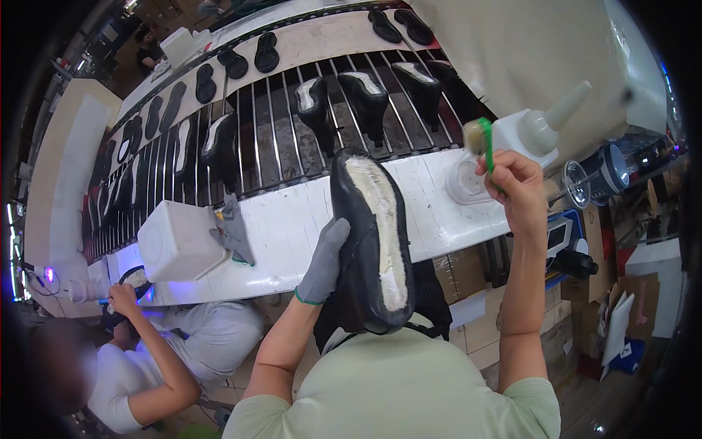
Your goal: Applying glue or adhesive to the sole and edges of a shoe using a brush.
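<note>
My left hand (325,260), in a grey glove, grips the side of a black shoe upper (355,241) held sole side up. Its underside shows a long pale, rough strip framed by the black edge. My bare right hand (518,186) pinches a brush with a green handle (488,135), its bristles slightly blurred. That brush is raised over a small clear-white dish (462,192) on the bench, apart from the shoe. Just behind my right hand stands a white squeeze bottle (525,132) with a long nozzle.
Beyond the bench edge (292,234) runs a roller rack (256,139) with several black shoe uppers. Black soles (267,53) line the shelf behind. A white container (179,241) with a grey glove (232,230) stands left. A co-worker (139,373) sits at the left; cardboard (636,307) stands right.
</note>
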Demonstrator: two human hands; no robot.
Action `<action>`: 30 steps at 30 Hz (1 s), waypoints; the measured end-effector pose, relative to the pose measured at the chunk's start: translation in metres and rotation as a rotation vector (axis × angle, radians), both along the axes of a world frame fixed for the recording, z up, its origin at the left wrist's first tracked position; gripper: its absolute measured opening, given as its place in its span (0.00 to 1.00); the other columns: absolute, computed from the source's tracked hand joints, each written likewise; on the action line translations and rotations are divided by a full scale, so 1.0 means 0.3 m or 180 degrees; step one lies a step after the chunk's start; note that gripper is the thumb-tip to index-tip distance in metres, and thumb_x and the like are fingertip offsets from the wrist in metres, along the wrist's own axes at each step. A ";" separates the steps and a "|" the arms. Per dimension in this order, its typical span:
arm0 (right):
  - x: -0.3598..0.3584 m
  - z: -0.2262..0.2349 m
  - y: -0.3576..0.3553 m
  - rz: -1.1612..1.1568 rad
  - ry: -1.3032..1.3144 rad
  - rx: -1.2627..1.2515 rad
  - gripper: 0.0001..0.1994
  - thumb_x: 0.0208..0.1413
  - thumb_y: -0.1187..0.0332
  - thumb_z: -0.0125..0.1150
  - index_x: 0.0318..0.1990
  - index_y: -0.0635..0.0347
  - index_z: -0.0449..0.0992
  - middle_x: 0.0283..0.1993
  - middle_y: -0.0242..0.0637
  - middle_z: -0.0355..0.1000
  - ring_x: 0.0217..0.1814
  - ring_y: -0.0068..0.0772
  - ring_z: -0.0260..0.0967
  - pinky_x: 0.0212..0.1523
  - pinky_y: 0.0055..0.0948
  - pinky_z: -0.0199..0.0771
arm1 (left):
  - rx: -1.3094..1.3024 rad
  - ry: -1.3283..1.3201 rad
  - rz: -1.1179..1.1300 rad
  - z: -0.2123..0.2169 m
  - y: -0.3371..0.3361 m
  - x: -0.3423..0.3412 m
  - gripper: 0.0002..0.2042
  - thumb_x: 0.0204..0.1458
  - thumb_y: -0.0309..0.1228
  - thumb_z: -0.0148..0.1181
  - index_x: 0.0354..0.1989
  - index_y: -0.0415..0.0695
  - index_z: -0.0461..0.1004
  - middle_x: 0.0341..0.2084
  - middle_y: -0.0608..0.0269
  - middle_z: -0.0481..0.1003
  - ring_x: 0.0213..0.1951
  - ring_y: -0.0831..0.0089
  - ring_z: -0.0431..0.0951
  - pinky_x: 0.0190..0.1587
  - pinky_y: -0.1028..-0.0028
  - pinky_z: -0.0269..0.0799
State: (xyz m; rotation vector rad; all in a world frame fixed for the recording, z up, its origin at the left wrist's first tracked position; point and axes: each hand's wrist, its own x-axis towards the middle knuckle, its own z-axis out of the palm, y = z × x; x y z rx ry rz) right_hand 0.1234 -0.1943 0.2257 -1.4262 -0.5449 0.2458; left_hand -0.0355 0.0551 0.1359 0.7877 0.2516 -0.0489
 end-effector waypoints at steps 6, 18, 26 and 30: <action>-0.166 0.133 0.092 0.0781 -0.1271 -0.0955 0.09 0.39 0.79 0.71 0.32 0.65 0.82 0.32 0.39 0.77 0.32 0.27 0.74 0.33 0.22 0.70 | 0.0419 -0.0131 0.0062 0.067 0.008 -0.008 0.27 0.60 0.44 0.46 0.58 0.33 0.62 0.49 0.55 0.72 0.49 0.72 0.74 0.53 0.72 0.69; -0.179 0.087 0.141 0.0322 -0.1436 -0.1333 0.08 0.45 0.77 0.69 0.35 0.65 0.81 0.29 0.36 0.74 0.30 0.23 0.71 0.30 0.22 0.69 | 0.1451 -0.0417 0.0007 0.150 0.012 -0.018 0.30 0.54 0.44 0.55 0.59 0.33 0.62 0.45 0.59 0.72 0.45 0.74 0.71 0.51 0.73 0.67; -0.131 0.121 0.203 0.0129 -0.1697 -0.0984 0.07 0.46 0.78 0.68 0.34 0.66 0.81 0.29 0.36 0.74 0.30 0.23 0.71 0.32 0.21 0.70 | 0.2460 -0.0634 -0.0052 0.163 0.008 -0.027 0.38 0.44 0.43 0.65 0.62 0.35 0.59 0.40 0.51 0.78 0.43 0.65 0.79 0.48 0.69 0.72; -0.108 0.142 0.227 -0.0029 -0.1721 -0.0955 0.05 0.47 0.77 0.68 0.33 0.66 0.81 0.29 0.37 0.75 0.30 0.23 0.71 0.31 0.21 0.69 | 0.3396 -0.0808 -0.0082 0.185 0.009 -0.033 0.41 0.41 0.44 0.68 0.63 0.37 0.59 0.37 0.50 0.79 0.39 0.59 0.81 0.44 0.68 0.75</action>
